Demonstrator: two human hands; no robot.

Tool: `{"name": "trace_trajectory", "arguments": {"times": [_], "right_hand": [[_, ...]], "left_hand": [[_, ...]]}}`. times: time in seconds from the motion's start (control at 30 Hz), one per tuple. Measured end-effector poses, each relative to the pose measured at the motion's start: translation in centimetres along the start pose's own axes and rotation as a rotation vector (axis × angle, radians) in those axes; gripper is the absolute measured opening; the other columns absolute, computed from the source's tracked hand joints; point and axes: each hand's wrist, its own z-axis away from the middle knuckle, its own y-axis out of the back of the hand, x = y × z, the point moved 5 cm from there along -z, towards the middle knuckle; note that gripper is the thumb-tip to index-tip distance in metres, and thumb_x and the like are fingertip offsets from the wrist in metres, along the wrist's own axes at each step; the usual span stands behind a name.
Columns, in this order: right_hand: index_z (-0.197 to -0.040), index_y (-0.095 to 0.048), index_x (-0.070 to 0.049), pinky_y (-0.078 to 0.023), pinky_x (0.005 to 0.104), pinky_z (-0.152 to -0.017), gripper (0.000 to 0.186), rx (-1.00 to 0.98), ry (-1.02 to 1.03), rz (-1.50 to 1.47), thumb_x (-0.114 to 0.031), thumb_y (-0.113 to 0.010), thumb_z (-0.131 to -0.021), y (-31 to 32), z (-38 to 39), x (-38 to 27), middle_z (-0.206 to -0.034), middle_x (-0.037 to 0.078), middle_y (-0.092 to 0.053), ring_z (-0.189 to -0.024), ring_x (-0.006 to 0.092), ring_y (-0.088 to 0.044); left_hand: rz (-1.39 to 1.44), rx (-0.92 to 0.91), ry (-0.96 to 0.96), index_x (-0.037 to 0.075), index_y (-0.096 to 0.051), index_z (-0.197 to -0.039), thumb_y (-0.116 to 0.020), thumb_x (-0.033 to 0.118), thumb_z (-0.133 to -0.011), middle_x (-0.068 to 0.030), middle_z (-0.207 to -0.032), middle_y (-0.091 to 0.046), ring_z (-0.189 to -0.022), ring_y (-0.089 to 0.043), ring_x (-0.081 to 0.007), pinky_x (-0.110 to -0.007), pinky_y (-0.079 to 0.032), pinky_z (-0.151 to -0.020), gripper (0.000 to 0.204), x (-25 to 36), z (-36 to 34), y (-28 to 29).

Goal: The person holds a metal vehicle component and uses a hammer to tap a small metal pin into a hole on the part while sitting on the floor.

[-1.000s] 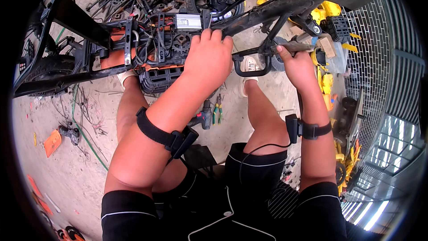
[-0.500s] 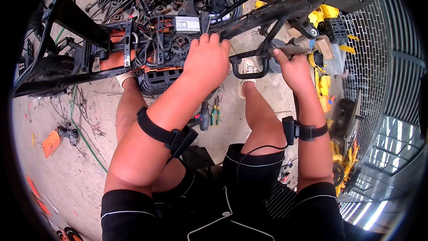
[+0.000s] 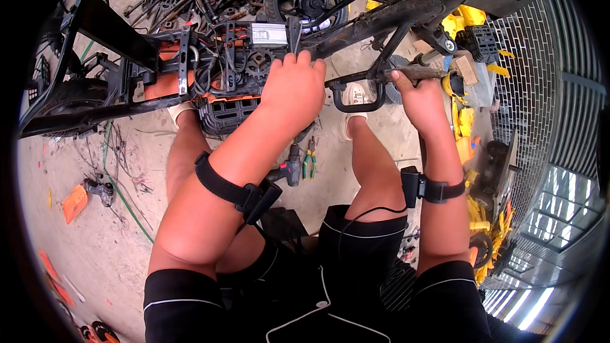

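Frame (image 3: 375, 22) of a stripped black scooter spans the top of our view, resting on the concrete floor (image 3: 114, 241). Our left hand (image 3: 293, 86) lies curled over its wiring, just below a small silver box (image 3: 268, 33) with a pale label. Our right hand (image 3: 419, 98) grips a rusty tool handle (image 3: 413, 73) beside the black loop bracket (image 3: 359, 92). Green-handled pliers (image 3: 309, 164) lie between our knees.
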Motion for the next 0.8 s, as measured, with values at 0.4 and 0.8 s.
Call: {"name": "trace_trajectory", "arguments": {"times": [0.4, 0.8], "right_hand": [[-0.104, -0.074, 0.001, -0.052, 0.0395, -0.084, 0.038, 0.053, -0.042, 0.047, -0.035, -0.069, -0.094, 2.7, -0.1, -2.4, -0.096, 0.020, -0.074, -0.095, 0.0333, -0.071], [-0.105, -0.074, -0.001, -0.052, 0.0402, -0.083, 0.036, -0.024, -0.033, 0.010, -0.034, -0.068, -0.094, 1.4, -0.1, -1.9, -0.097, 0.022, -0.073, -0.094, 0.0359, -0.070]], "left_hand": [[0.000, -0.019, -0.002, 0.003, -0.062, -0.126, -0.068, 0.023, -0.087, -0.0156, -0.117, -0.062, -0.108, -0.062, -0.0336, -0.046, -0.050, -0.089, 0.044, 0.3, -0.1, -0.3], [-0.011, -0.024, -0.006, 0.004, -0.062, -0.121, -0.068, 0.024, -0.087, -0.0145, -0.109, -0.062, -0.105, -0.063, -0.0333, -0.047, -0.050, -0.088, 0.040, -0.2, -1.2, -0.6]]}}
